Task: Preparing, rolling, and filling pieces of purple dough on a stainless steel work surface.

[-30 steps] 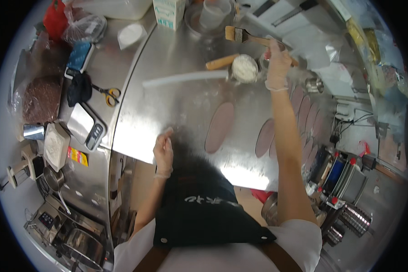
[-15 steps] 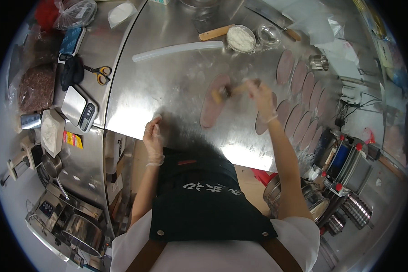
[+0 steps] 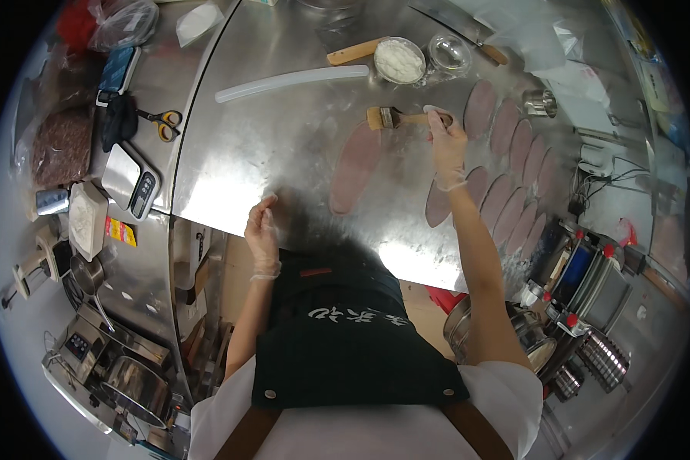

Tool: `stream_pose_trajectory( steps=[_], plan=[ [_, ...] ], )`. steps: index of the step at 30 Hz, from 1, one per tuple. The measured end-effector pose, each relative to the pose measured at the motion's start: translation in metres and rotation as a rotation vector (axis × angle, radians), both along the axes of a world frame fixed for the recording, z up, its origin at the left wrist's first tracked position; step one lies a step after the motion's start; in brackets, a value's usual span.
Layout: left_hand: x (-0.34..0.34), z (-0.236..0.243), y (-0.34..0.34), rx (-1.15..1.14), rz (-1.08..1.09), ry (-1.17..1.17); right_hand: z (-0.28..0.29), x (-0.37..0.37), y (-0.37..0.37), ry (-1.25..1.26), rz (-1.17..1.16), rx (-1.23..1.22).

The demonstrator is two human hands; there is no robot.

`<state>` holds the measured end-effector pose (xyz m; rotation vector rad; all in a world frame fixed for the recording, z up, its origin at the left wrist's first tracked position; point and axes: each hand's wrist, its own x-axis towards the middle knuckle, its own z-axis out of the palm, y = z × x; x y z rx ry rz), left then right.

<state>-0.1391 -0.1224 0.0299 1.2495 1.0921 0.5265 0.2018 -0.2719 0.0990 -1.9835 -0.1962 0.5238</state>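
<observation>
In my gloved right hand (image 3: 449,146) is a pastry brush (image 3: 395,117), held by its wooden handle with the bristles pointing left. Its bristles are at the far end of a long, pinkish-purple oval of dough (image 3: 356,169) on the steel table; whether they touch it I cannot tell. My left hand (image 3: 262,236), also in a clear glove, hovers by the table's near edge, left of that dough. Its fingers are curled together, and nothing shows in them. More flat dough ovals (image 3: 506,126) lie overlapping in two rows right of my right hand.
Beyond the dough are a bowl of white flour (image 3: 399,60), a clear bowl (image 3: 449,54), a wooden-handled tool (image 3: 358,51) and a long white rod (image 3: 291,83). A knife (image 3: 468,37) lies at the back. Scissors (image 3: 163,124) and a scale (image 3: 130,181) are at left.
The brush has moved to the far end of the dough oval, and my right hand has shifted slightly away from me. My left hand stays nearly still.
</observation>
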Motion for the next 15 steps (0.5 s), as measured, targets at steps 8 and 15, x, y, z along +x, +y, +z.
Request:
stream_pose_trajectory(
  steps=[8,15],
  plan=[
    [0.014,-0.002,-0.001,-0.044,-0.001,-0.039,-0.014,-0.062,-0.039,0.094,0.284,-0.168],
    [0.014,0.009,0.006,-0.055,0.008,0.022,0.045,0.064,0.021,-0.319,-0.119,0.188]
  ],
)
